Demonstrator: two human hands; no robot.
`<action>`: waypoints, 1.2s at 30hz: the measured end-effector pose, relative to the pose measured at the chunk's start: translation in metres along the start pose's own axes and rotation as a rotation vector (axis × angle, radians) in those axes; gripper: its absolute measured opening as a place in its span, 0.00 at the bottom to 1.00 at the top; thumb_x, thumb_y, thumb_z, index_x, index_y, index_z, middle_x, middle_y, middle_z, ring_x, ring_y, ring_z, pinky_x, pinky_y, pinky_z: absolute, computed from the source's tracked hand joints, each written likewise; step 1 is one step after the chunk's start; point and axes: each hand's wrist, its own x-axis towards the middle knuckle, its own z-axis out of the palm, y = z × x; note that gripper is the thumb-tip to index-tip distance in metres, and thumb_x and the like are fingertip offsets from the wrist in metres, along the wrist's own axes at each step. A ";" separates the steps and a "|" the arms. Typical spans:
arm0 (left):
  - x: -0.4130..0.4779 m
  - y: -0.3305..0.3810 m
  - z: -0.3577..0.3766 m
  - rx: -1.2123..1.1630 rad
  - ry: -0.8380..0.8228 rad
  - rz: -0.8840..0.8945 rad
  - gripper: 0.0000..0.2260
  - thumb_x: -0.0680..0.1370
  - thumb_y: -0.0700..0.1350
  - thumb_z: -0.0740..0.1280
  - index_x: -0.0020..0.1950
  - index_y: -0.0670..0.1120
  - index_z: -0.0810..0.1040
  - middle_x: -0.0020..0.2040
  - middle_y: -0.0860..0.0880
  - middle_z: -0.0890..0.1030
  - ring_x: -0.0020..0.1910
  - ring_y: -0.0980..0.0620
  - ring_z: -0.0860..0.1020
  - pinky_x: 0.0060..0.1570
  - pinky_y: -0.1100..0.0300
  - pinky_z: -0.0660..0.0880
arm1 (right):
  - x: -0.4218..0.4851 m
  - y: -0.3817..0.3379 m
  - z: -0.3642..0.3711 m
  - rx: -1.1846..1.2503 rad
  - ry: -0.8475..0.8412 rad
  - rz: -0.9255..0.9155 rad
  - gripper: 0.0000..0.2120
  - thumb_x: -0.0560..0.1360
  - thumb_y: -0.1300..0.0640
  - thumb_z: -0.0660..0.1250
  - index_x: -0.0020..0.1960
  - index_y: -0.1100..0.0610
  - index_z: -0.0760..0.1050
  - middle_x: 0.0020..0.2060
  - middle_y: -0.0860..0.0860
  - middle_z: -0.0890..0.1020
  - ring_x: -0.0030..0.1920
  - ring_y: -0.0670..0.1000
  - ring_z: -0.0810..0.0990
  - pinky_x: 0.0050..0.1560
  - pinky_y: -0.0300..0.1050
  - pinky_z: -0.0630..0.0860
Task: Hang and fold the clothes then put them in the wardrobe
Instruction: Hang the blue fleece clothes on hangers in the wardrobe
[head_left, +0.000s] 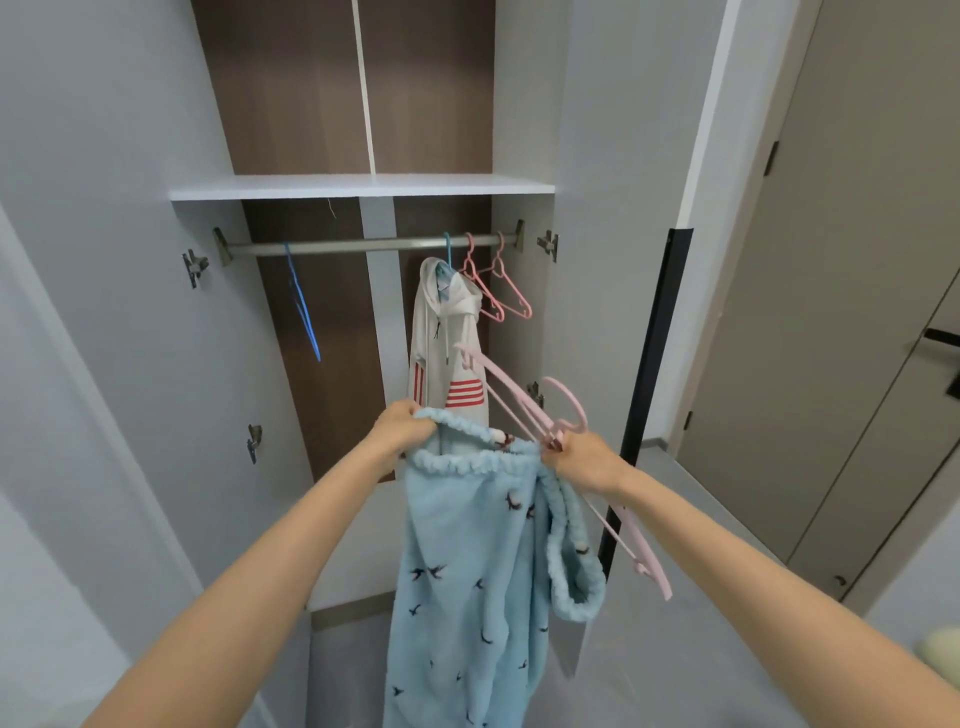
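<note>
We look down from head height along two bare forearms stretched toward an open wardrobe (332, 374). Our left hand (402, 428) has its fingers curled round one end of the gathered waistband of a pair of light blue fleece trousers (467, 571) printed with small dark birds. Our right hand (587, 462) pinches the other end of that waistband, so the band is drawn out between the two hands and the legs hang straight down below them. A folded-over part of the waistband loops down just under the right wrist. In the same right-hand grip is a pale pink hanger (501, 384). Its hook curls up just above the knuckles, one arm slants up and away toward the left hand's side, and the other runs down beside the right forearm. Beyond and above both hands a metal rail (363, 244) crosses the wardrobe under a white shelf (363, 186). Straight above the left hand a white hoodie (447, 332) with red stripes hangs from the rail, its hem just behind the trousers' waistband. Two bare pink hangers (498, 291) hang next to it, above the right hand, and a blue hanger (301, 306) hangs well off to the left hand's outer side. A closed grey door (857, 260) stands far out past the right arm.
</note>
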 end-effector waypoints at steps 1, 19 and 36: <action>0.000 0.005 0.001 -0.172 -0.066 -0.069 0.04 0.77 0.37 0.62 0.43 0.44 0.71 0.43 0.45 0.74 0.44 0.48 0.73 0.43 0.58 0.72 | 0.000 0.003 0.004 0.014 -0.039 0.010 0.07 0.79 0.64 0.57 0.53 0.66 0.70 0.43 0.55 0.74 0.36 0.49 0.71 0.36 0.35 0.70; 0.055 0.006 0.019 -0.174 0.115 -0.049 0.06 0.74 0.37 0.61 0.50 0.38 0.72 0.48 0.41 0.73 0.48 0.43 0.73 0.45 0.56 0.68 | -0.026 0.027 -0.041 0.192 -0.094 0.093 0.23 0.80 0.39 0.54 0.52 0.55 0.79 0.28 0.51 0.80 0.19 0.47 0.67 0.19 0.34 0.63; 0.037 0.074 0.055 0.183 -0.186 0.695 0.06 0.73 0.35 0.64 0.45 0.44 0.76 0.42 0.49 0.77 0.43 0.51 0.73 0.44 0.60 0.69 | 0.011 0.038 -0.019 0.049 0.036 0.088 0.24 0.80 0.42 0.56 0.48 0.61 0.80 0.29 0.50 0.80 0.21 0.47 0.70 0.20 0.36 0.68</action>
